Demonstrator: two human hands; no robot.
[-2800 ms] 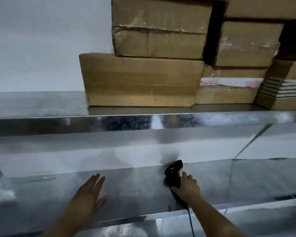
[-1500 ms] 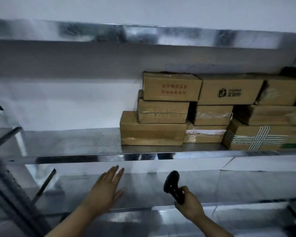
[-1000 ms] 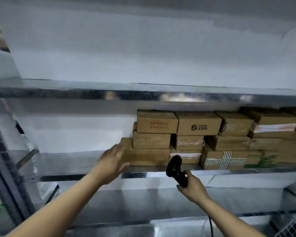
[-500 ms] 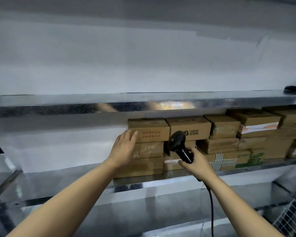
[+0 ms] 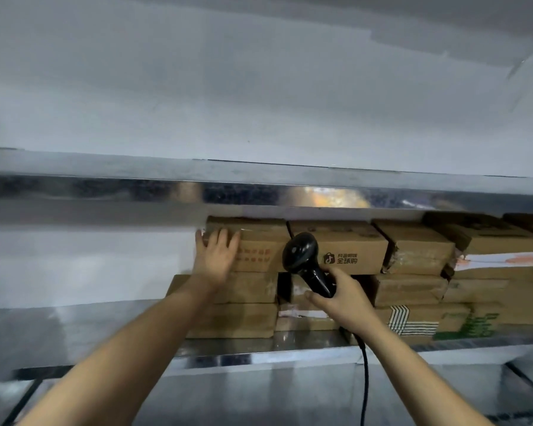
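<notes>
Stacked cardboard boxes fill the right part of a metal shelf [image 5: 74,330]. My left hand [image 5: 214,256] lies flat with straight fingers on the front left corner of the top left box [image 5: 260,244], which carries red print. My right hand [image 5: 343,298] grips the handle of a black barcode scanner [image 5: 302,256]; its head points at the boxes, in front of the gap between the top left box and the box with a black logo [image 5: 348,250]. The scanner's black cable [image 5: 364,382] hangs down past my right forearm.
A shiny metal shelf edge [image 5: 259,192] runs just above the boxes. More boxes [image 5: 413,290] stack to the right, one with green and white striping [image 5: 413,321]. The left stretch of the shelf is bare metal before a white wall [image 5: 259,87]. A lower shelf [image 5: 259,395] lies below.
The view has risen from the lower shelf to the box shelf. My left hand climbed from the lower boxes to the top left box. My right hand raised the scanner toward the top row.
</notes>
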